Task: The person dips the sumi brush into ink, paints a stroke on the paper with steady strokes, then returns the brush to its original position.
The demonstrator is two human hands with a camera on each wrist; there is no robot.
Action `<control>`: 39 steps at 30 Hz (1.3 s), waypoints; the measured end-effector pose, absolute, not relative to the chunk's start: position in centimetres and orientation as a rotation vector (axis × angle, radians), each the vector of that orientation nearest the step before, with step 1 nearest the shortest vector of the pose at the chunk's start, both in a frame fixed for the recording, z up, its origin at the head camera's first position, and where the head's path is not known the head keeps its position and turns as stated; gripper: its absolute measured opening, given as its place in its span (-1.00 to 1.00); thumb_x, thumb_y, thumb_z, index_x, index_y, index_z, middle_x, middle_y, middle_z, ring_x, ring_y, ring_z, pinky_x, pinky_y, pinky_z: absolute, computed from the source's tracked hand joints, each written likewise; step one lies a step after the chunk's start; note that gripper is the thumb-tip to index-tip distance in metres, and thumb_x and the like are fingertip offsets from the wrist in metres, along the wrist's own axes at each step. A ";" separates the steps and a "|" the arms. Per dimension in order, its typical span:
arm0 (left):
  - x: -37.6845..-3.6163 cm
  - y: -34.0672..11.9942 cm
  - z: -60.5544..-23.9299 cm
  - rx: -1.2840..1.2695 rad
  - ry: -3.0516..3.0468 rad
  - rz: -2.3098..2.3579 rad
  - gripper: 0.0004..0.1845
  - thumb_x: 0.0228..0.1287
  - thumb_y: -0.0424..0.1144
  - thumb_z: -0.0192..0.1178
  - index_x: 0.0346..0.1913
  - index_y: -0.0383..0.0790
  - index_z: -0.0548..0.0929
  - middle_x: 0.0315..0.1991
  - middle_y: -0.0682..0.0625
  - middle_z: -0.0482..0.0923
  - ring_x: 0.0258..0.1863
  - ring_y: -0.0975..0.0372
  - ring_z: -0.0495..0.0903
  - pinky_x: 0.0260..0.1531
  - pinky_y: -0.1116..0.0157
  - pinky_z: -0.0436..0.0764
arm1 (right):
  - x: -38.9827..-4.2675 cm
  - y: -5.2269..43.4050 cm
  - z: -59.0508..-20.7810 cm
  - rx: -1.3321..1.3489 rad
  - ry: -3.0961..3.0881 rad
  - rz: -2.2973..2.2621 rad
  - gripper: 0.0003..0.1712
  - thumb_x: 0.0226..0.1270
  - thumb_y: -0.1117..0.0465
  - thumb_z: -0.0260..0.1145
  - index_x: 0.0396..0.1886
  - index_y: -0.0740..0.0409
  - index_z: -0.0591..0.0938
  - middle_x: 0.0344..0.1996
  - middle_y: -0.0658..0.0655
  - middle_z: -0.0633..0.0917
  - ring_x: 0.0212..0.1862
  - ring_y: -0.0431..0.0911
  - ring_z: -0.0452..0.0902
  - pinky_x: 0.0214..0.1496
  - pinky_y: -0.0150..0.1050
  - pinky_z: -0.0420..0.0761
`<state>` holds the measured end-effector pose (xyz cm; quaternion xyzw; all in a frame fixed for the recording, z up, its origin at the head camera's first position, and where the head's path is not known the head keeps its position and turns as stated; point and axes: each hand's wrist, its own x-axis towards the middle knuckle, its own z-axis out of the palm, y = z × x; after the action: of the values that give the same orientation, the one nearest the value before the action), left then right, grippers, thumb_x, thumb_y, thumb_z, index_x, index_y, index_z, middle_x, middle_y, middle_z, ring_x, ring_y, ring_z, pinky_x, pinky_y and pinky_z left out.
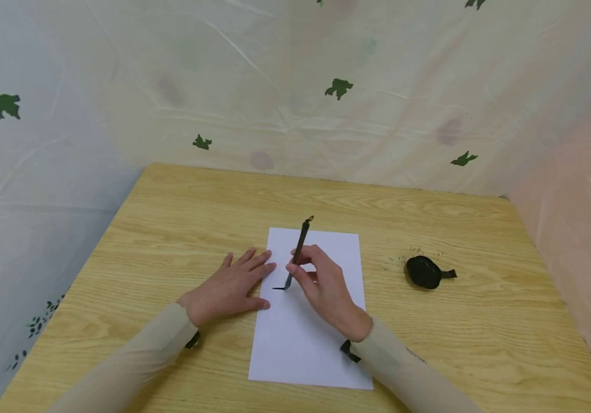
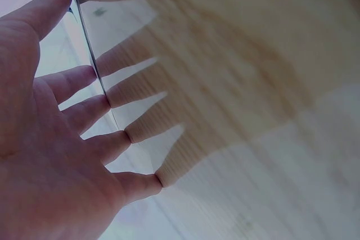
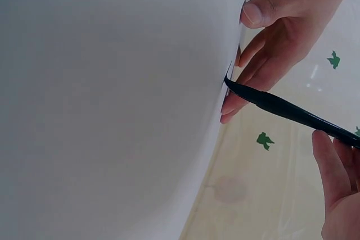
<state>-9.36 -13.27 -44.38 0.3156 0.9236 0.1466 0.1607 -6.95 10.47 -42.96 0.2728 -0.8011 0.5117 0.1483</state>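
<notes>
My right hand (image 1: 329,289) has its grip closed around a black brush (image 1: 296,252), thumb and fingers pinching the shaft partway down, so the handle tilts up and away from me while the inked tip touches the white sheet of paper (image 1: 309,338). A short dark stroke (image 1: 278,288) sits on the sheet just left of the tip. The paper lies near the middle of the wooden desk (image 1: 171,229), its long side running away from me. My left hand (image 1: 230,285) lies flat with the fingers straight and spread, holding nothing, palm on the desk and fingertips resting on the left edge of the paper, close beside the brush tip. Off to my right, well apart from the sheet, a small black ink dish (image 1: 424,272) stands on the desk with a few dark specks beside it
</notes>
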 end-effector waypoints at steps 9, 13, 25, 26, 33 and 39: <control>-9.4 -13.3 -44.4 0.908 2.640 0.420 -0.13 0.37 0.23 0.30 0.60 -0.11 0.30 0.66 -0.04 0.04 0.65 -0.09 -0.11 0.43 -0.40 -0.02 | -6.9 10.7 -42.9 0.790 -2.297 1.469 -0.68 0.38 0.41 0.41 0.06 0.28 0.53 -0.12 0.15 0.69 -0.05 0.01 0.73 -0.23 -0.27 0.75; -9.4 -13.3 -44.4 0.906 2.641 0.414 -0.12 0.37 0.23 0.29 0.60 -0.10 0.30 0.66 -0.03 0.04 0.65 -0.08 -0.12 0.43 -0.39 -0.02 | -6.9 10.9 -43.0 0.800 -2.286 1.466 -0.67 0.37 0.44 0.40 0.07 0.27 0.53 -0.12 0.17 0.69 -0.05 0.02 0.73 -0.23 -0.26 0.75; -9.4 -13.3 -44.3 0.898 2.635 0.404 -0.11 0.38 0.24 0.28 0.61 -0.09 0.28 0.67 -0.03 0.02 0.65 -0.08 -0.13 0.44 -0.38 -0.04 | -6.9 11.3 -43.1 0.802 -2.276 1.450 -0.65 0.35 0.49 0.40 0.07 0.30 0.54 -0.16 0.13 0.69 -0.08 0.03 0.74 -0.25 -0.27 0.75; -9.4 -13.3 -44.3 0.897 2.634 0.405 -0.12 0.38 0.24 0.28 0.61 -0.09 0.28 0.67 -0.03 0.02 0.65 -0.08 -0.13 0.44 -0.38 -0.04 | -6.9 11.3 -43.1 0.802 -2.275 1.452 -0.66 0.35 0.49 0.40 0.06 0.30 0.54 -0.16 0.13 0.70 -0.08 0.03 0.74 -0.25 -0.27 0.75; -9.4 -13.4 -44.4 0.916 2.641 0.412 -0.13 0.38 0.23 0.28 0.61 -0.11 0.29 0.66 -0.04 0.03 0.65 -0.09 -0.12 0.44 -0.39 -0.03 | -6.8 11.5 -43.1 0.798 -2.266 1.458 -0.65 0.34 0.51 0.40 0.06 0.28 0.54 -0.16 0.14 0.70 -0.08 0.03 0.74 -0.25 -0.29 0.75; -9.4 -13.3 -44.4 0.914 2.639 0.410 -0.12 0.38 0.23 0.28 0.61 -0.10 0.29 0.66 -0.04 0.03 0.65 -0.08 -0.13 0.44 -0.39 -0.04 | -6.8 11.6 -43.0 0.799 -2.262 1.451 -0.65 0.33 0.50 0.40 0.05 0.30 0.54 -0.17 0.14 0.70 -0.08 0.03 0.75 -0.25 -0.30 0.74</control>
<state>-9.39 -13.31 -44.43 0.3197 0.9230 0.1433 0.1588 -6.78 11.60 -42.95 0.2809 -0.7952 0.5103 0.1681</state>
